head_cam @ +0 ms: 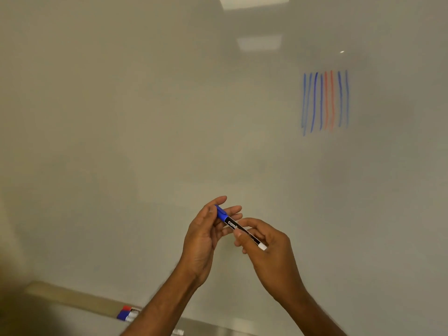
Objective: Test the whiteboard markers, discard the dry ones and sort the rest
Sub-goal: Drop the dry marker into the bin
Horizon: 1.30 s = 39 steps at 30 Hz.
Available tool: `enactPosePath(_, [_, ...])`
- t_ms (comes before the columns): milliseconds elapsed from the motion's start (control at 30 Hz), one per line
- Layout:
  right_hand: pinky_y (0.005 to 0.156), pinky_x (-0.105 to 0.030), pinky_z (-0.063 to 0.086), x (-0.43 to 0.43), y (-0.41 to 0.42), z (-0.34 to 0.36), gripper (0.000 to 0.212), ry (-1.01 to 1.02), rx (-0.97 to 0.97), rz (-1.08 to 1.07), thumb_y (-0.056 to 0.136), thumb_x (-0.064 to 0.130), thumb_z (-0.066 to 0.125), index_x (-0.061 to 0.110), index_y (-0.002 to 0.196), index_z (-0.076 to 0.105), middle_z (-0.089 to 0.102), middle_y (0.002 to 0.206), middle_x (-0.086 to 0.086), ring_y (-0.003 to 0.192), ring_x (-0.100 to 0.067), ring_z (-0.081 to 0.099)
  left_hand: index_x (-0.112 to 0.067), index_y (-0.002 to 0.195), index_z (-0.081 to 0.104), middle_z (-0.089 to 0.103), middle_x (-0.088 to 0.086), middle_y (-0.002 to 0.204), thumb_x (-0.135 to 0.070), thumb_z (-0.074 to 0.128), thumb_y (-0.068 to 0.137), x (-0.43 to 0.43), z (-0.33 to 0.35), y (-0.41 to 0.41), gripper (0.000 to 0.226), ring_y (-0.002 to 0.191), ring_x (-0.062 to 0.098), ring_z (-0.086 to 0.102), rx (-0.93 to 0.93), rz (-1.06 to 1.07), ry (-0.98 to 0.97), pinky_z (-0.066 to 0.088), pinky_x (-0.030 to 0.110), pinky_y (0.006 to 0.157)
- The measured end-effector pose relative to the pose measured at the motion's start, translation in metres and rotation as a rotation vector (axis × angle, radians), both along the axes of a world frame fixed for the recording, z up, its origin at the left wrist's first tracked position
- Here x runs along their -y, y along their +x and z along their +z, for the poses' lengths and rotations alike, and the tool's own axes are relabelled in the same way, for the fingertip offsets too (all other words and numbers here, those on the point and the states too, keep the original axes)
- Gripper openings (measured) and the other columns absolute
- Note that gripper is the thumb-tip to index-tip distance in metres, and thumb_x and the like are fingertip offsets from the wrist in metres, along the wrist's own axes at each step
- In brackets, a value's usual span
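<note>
A blue-capped marker (230, 223) with a black label and a white end plug lies slanted between both hands in front of the whiteboard (145, 117). My left hand (206, 234) holds the blue cap end between thumb and fingers. My right hand (264, 248) pinches the barrel near the white end. The cap is on the marker. Several blue and two red vertical test lines (324, 101) stand on the board at the upper right.
On the board's ledge (72, 298) at the bottom left lie a red-capped marker (128, 308) and a blue-capped marker (124, 315), partly hidden by my left forearm. Another pale marker end (178, 332) shows at the bottom edge.
</note>
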State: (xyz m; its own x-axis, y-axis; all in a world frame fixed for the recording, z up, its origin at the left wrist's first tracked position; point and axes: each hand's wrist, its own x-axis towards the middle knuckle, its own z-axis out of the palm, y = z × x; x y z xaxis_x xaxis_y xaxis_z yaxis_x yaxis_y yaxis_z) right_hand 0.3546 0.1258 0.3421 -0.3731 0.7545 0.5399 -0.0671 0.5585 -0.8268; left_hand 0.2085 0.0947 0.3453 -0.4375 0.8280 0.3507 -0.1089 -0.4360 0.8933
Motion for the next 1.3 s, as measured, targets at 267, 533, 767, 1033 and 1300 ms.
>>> enactPosePath(267, [0.06, -0.012, 0.046, 0.009, -0.046, -0.062, 0.02, 0.178, 0.298, -0.09, 0.096, 0.042, 0.06, 0.03, 0.11, 0.069, 0.065, 0.077, 0.016, 0.069, -0.006, 0.063, -0.029, 0.131, 0.063, 0.071, -0.015, 0.126, -0.038, 0.036, 0.106, 0.032, -0.069, -0.035, 0.038, 0.123, 0.005, 0.063, -0.208, 0.219, -0.153, 0.046, 0.028, 0.106])
enactPosePath(533, [0.078, -0.018, 0.05, 0.032, -0.102, -0.169, 0.025, 0.289, 0.368, -0.12, 0.089, 0.026, 0.074, 0.016, 0.111, 0.071, 0.073, 0.101, 0.003, 0.088, -0.01, 0.067, -0.036, 0.157, 0.028, 0.015, -0.014, 0.168, -0.048, 0.032, 0.108, 0.09, -0.162, -0.103, 0.051, 0.156, 0.001, 0.001, -0.887, 0.601, -0.368, -0.002, 0.023, 0.125])
enactPosePath(767, [0.095, -0.034, 0.048, 0.072, -0.15, -0.258, 0.027, 0.346, 0.516, -0.026, 0.092, 0.032, 0.067, 0.022, 0.117, 0.069, 0.067, 0.125, 0.001, 0.118, -0.019, 0.06, -0.02, 0.164, 0.002, -0.009, 0.003, 0.172, -0.046, 0.027, 0.11, 0.164, -0.259, -0.149, 0.065, 0.158, 0.02, -0.011, -1.216, 0.717, -0.702, -0.015, 0.035, 0.126])
enactPosePath(1033, [0.092, -0.038, 0.048, 0.114, -0.186, -0.35, 0.027, 0.242, 0.661, 0.074, 0.092, 0.033, 0.057, 0.019, 0.11, 0.073, 0.069, 0.122, -0.002, 0.112, -0.022, 0.064, -0.014, 0.164, 0.01, -0.001, 0.01, 0.172, -0.036, 0.029, 0.11, 0.235, -0.336, -0.187, 0.061, 0.159, 0.027, -0.004, -1.195, 0.657, -0.893, 0.008, 0.054, 0.128])
enactPosePath(1300, [0.091, -0.037, 0.048, 0.159, -0.231, -0.416, 0.03, 0.256, 0.797, 0.182, 0.091, 0.035, 0.054, 0.021, 0.108, 0.074, 0.07, 0.12, -0.001, 0.113, -0.021, 0.063, -0.011, 0.162, 0.022, 0.009, 0.011, 0.171, -0.027, 0.033, 0.108, 0.284, -0.398, -0.215, 0.057, 0.159, 0.026, 0.0, -1.063, 0.722, -1.018, 0.01, 0.054, 0.127])
